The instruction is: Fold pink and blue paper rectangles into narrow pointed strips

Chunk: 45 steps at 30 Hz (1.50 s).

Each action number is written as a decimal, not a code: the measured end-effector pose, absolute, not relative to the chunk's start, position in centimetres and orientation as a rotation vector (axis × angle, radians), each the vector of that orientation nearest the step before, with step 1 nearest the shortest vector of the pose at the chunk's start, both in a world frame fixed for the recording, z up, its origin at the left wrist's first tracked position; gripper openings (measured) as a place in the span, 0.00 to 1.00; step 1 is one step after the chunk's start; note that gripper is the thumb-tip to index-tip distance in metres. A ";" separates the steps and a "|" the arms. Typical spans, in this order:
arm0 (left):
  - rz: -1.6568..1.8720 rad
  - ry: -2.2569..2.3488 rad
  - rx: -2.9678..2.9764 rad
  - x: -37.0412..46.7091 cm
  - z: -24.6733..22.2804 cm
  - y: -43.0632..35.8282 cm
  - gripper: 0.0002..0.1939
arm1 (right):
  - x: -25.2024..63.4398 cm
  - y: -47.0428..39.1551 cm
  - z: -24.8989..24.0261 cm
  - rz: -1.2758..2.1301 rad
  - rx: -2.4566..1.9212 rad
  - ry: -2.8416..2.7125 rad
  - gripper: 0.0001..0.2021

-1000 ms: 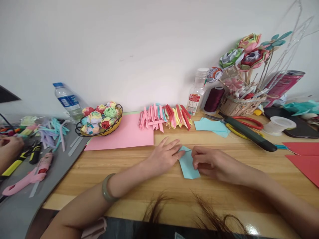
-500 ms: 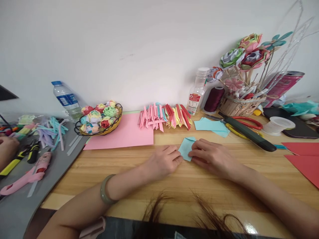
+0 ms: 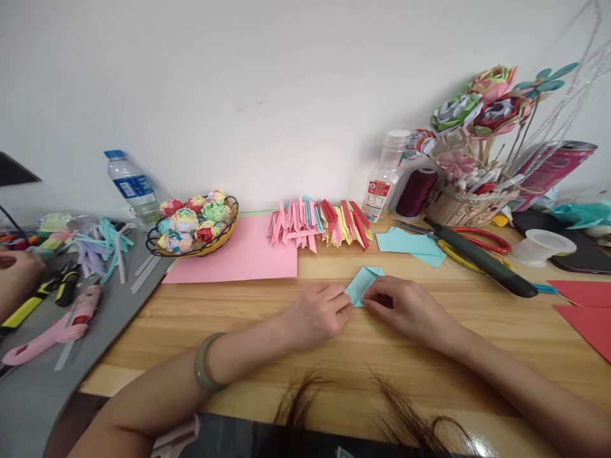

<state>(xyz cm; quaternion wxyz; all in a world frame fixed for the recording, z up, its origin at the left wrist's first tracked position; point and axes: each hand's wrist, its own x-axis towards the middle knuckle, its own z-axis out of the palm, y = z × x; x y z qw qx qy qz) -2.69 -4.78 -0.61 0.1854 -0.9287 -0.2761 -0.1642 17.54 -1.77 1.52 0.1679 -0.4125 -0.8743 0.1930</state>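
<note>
A small folded piece of light blue paper [image 3: 361, 286] lies on the wooden table between my two hands, with a fold along its top edge. My left hand [image 3: 321, 312] has its fingers together on the paper's lower left edge. At the lower right side, my right hand [image 3: 405, 308] pinches the paper between thumb and bent fingers. More light blue paper pieces [image 3: 413, 245] lie just beyond my right hand. Farther back, a row of folded pink, red and yellow paper pieces [image 3: 317, 222] stands near the wall.
A basket of paper flowers [image 3: 195, 222] sits on pink sheets [image 3: 248, 254]. To the right are a dark green-handled tool [image 3: 482, 257], a white spool [image 3: 541, 245] and red paper [image 3: 582, 324]. A pink glue gun [image 3: 57, 331] and another person's hand [image 3: 19, 273] are at left.
The right side of the blue paper has been folded in, making it narrower and slanted. My right fingers have drawn closer to its lower edge. The view has shifted slightly.
</note>
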 end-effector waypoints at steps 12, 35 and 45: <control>-0.482 -0.857 -2.724 -2.7 -1.0 -4.8 0.10 | 17.1 -1.8 1.6 0.565 -1.342 -2.464 0.08; -0.391 -1.038 -2.610 -2.8 -0.2 -4.1 0.11 | 18.6 -2.5 2.3 0.258 -0.611 -2.839 0.14; -0.547 -0.813 -2.724 -3.1 -0.3 -3.8 0.13 | 18.7 -1.8 1.5 0.463 -0.873 -2.540 0.13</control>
